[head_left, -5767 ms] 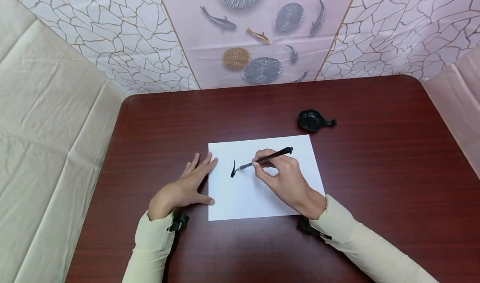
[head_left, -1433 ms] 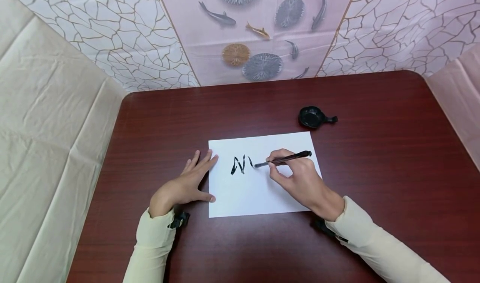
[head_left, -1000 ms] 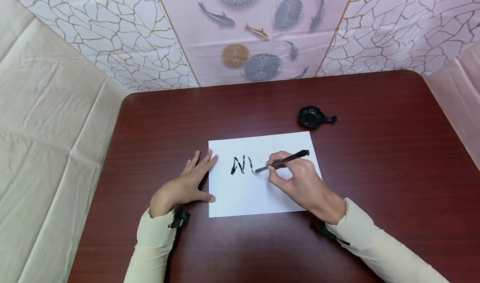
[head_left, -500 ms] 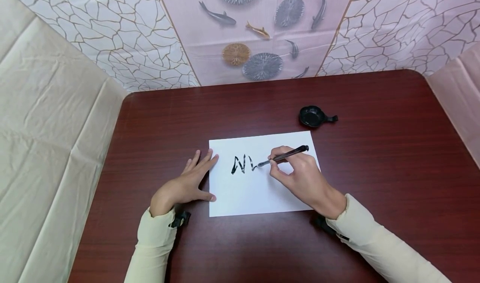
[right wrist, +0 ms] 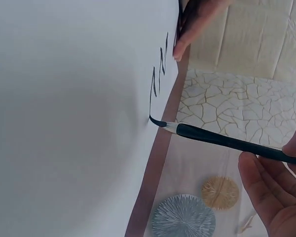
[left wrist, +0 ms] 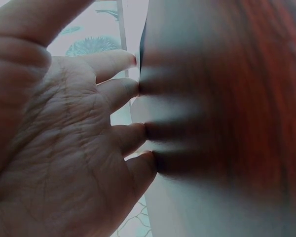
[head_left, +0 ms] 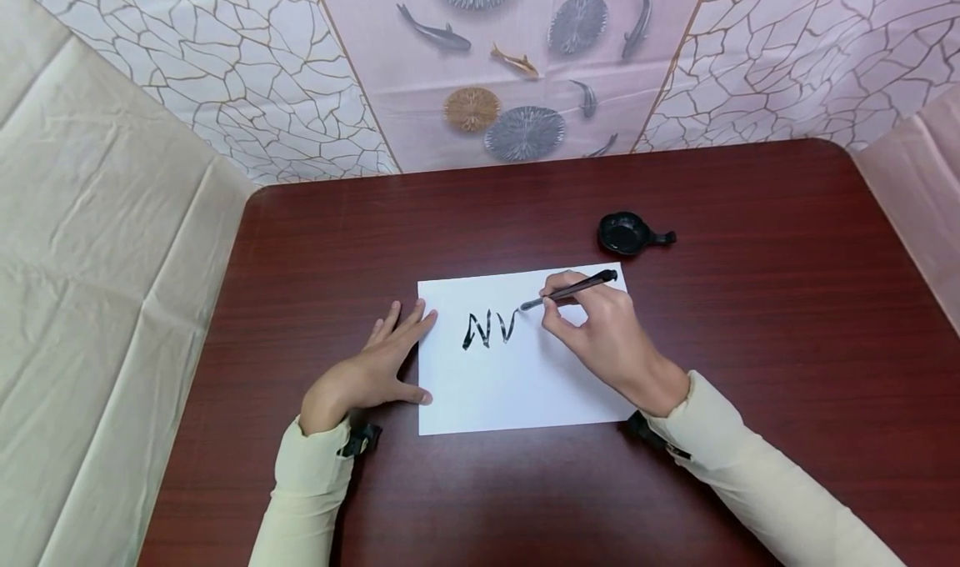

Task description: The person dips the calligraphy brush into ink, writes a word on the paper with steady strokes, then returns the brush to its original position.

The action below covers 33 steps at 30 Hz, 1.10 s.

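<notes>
My right hand (head_left: pixel 603 329) pinches a dark-handled calligraphy brush (head_left: pixel 573 288) between thumb and fingers. In the right wrist view the bent black tip of the brush (right wrist: pixel 212 137) touches a white sheet of paper (head_left: pixel 480 400). Black strokes shaped like an N and a V (head_left: pixel 507 327) stand on the upper part of the sheet, and the brush tip is at the top of the V's right arm. At the sheet's left edge my left hand (head_left: pixel 367 375) lies spread, thumb and fingertips on the paper's margin. Its fingertips (left wrist: pixel 147 160) press down in the left wrist view.
A small black dish with a short handle (head_left: pixel 624 233) sits beyond the paper's top right corner. The reddish-brown table (head_left: pixel 337 242) meets patterned cloth (head_left: pixel 525 75) at its far edge, with pale cloth (head_left: pixel 112 258) hanging at the left.
An N was completed after the first slanted stroke, then a V beside it. In the last half second my right hand moved the brush up and away, drawing the V's right arm. My left hand stayed put.
</notes>
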Tool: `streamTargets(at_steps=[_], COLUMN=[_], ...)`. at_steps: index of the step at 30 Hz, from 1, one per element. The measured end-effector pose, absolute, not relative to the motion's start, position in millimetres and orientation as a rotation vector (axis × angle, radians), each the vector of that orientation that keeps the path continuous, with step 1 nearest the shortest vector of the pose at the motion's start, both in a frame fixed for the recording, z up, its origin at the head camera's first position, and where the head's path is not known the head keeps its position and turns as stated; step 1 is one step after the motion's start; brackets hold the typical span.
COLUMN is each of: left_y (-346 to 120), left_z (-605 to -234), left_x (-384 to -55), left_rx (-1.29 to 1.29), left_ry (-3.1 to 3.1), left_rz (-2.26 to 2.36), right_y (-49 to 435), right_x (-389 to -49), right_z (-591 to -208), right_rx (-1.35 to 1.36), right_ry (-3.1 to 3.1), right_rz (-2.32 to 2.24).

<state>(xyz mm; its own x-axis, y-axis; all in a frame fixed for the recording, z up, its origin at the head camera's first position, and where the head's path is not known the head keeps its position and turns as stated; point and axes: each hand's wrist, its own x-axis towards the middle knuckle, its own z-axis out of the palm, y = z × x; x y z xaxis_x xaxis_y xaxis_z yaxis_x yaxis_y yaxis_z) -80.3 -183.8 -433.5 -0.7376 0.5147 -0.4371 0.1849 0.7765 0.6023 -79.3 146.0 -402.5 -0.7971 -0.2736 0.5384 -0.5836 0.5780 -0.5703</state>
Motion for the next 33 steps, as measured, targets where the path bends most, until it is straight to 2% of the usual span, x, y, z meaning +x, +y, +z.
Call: streamTargets(at_steps=[16, 33], left_y=[-184, -183], left_z=[-434, -433], left_x=[-78, -78], left_rx=[0.515, 0.503], left_ry=[2.359, 2.358], left_rz=[0.719, 0.711], right_y=[154, 156], right_x=[-73, -68], right_z=[-385, -396], right_rx=[0.639, 0.699], right_ry=[-2.41, -2.428], right_rz=[1.057, 1.027])
